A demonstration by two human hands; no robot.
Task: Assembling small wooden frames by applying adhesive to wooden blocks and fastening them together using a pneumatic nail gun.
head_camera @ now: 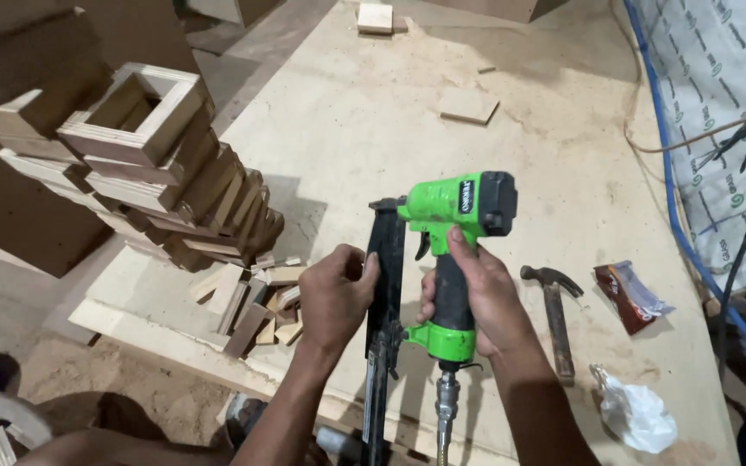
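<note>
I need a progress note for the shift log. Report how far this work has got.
Done: square wooden frames stand stacked at left. In hand: the right hand grips a green nail gun while the left hand holds its black magazine. Left: loose wood offcuts lie unassembled beside the stack.

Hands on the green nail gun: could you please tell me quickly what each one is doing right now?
Left hand: closed on the black magazine of the green pneumatic nail gun.
Right hand: closed round its black grip.

A red-brown foil packet (631,294) lies beside a crumpled white bag (637,414); a small black label (465,197), perhaps a sticker, marks the tool.
</note>
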